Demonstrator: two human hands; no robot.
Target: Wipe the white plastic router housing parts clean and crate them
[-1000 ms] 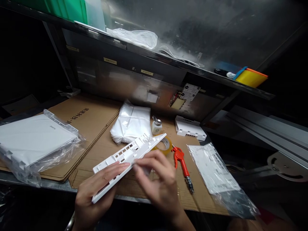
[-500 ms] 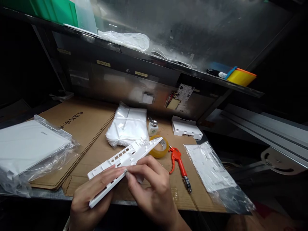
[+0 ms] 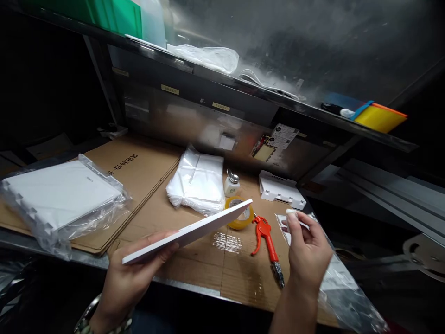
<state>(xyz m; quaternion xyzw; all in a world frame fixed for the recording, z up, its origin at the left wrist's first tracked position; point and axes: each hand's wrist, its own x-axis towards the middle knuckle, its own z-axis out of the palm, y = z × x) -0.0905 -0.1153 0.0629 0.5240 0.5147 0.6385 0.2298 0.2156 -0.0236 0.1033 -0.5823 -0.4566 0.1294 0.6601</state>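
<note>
My left hand (image 3: 130, 269) is closed around one end of a white plastic cover (image 3: 194, 233), which is tilted nearly edge-on above the table. The cover's slotted inner side is hidden. To the right, my right hand (image 3: 308, 253) is raised apart from the cover, its fingers pinched on a small white wad (image 3: 291, 212), perhaps cloth. Below and behind that hand lies a clear plastic bag (image 3: 339, 278) with a white part in it. Between the hands, a red air blow gun (image 3: 266, 232) lies on the cardboard. Beyond the cover's far tip sits a roll of yellow tape (image 3: 239, 224).
A bagged white panel (image 3: 66, 192) rests on stacked cardboard (image 3: 146, 162) at left. Behind the cover are a pile of plastic bags (image 3: 200, 181), a pump bottle (image 3: 232, 185) and a white slotted housing (image 3: 281, 190). A metal shelf (image 3: 271, 95) overhangs the back.
My right hand has moved off the cover to the right with the white wad. My left hand has turned the cover from slotted side up to edge-on. The view has shifted.
</note>
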